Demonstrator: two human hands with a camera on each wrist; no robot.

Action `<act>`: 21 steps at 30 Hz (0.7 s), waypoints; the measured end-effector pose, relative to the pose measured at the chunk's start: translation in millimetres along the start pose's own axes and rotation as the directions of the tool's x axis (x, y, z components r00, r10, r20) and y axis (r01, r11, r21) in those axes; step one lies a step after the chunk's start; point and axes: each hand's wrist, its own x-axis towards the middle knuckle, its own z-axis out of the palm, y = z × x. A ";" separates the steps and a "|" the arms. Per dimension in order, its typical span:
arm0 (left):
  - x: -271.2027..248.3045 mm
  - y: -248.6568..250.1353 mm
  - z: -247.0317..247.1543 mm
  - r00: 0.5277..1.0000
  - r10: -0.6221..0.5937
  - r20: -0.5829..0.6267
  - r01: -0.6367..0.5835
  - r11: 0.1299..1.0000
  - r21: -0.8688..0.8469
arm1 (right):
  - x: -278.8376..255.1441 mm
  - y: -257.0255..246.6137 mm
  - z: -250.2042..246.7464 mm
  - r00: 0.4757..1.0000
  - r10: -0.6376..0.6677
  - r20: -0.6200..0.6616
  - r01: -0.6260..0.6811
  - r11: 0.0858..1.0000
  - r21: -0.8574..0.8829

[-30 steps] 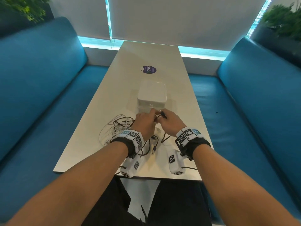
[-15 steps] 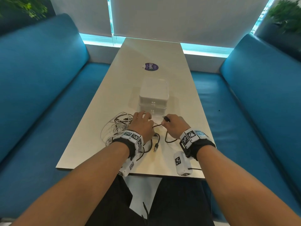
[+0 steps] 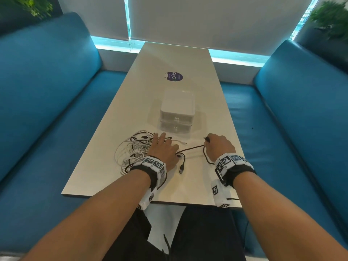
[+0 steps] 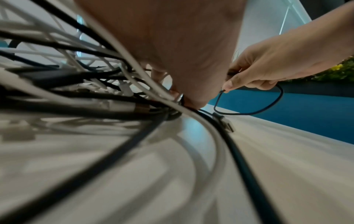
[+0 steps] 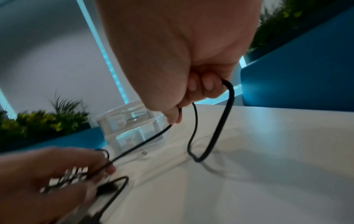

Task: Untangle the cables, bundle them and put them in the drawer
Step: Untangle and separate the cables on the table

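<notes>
Nearest me in the head view, low centre, my left hand (image 3: 164,151) lies flat with fingers spread, pressing on the tangle of cables (image 3: 132,150), thin round cords, white and black, looped loosely on the smooth pale table (image 3: 105,157). To its right, my right hand (image 3: 218,147) is curled round one matte black cable (image 3: 190,149), pinching it near the plug end; the cord runs leftward under my left hand, and its flat metal USB plug (image 3: 181,169) rests on the tabletop below centre. In the left wrist view the heap is blurred and I cannot separate single cords. Further up the middle of the frame stands the drawer unit (image 3: 177,112), a translucent white plastic box with rounded corners and two stacked drawers, both closed; its contents are hard to make out. Beyond it a round purple sticker (image 3: 174,76) lies on the table, with glossy blue benches (image 3: 47,87) on both sides
</notes>
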 end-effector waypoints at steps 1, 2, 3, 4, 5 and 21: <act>0.5 -1.3 -1.0 1.000 0.017 0.004 -0.017 1.000 -0.004 | -1.3 -5.0 1.0 1.000 -0.017 0.006 0.017 1.000 -0.018; 1.0 -2.8 -2.2 0.999 0.032 0.008 -0.032 0.999 -0.001 | -3.0 -11.7 3.2 0.999 -0.041 0.021 0.042 0.999 -0.028; 1.1 -4.2 -3.8 0.999 0.046 0.011 -0.046 0.999 0.006 | -5.2 -19.1 6.2 0.996 -0.073 0.044 0.074 0.997 -0.029; 1.1 -5.3 -4.7 0.998 0.058 0.011 -0.059 0.998 0.013 | -7.9 -26.6 9.3 0.992 -0.111 0.065 0.113 0.993 -0.023; 0.9 -5.8 -5.5 0.998 0.068 0.009 -0.068 0.998 0.016 | -10.4 -33.9 13.1 0.984 -0.159 0.075 0.160 0.987 -0.009; -7.1 -8.2 3.6 0.977 0.195 -0.089 -0.182 0.974 0.138 | -0.5 -24.6 19.5 0.993 -0.113 0.043 0.109 0.991 0.084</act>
